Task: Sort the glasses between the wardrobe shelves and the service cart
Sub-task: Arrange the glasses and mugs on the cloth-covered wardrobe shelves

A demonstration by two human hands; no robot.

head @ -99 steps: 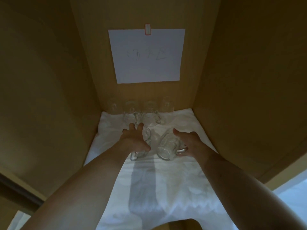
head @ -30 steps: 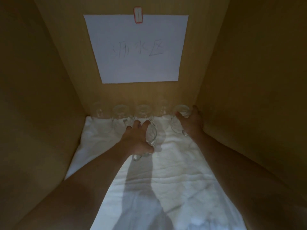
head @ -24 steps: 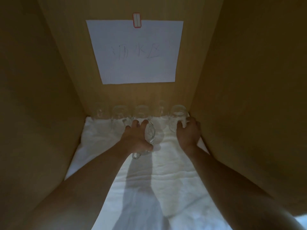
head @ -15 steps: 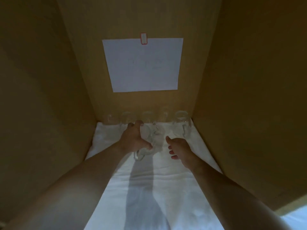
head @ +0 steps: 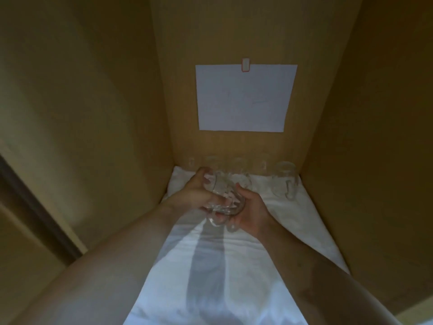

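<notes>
A clear glass mug (head: 223, 195) with a handle is tipping on its side above the white cloth, and both hands are wrapping around it. Its handle is poking out at the near end. Another clear mug (head: 284, 179) is standing upright on the cloth at the back right, close to the side wall, with its handle facing forward. More clear glasses (head: 236, 166) are standing in a row along the back wall.

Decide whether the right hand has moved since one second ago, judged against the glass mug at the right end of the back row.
Yes. The right hand has left the end mug and come leftward and nearer, now gripping the mug held by the left hand.
</notes>
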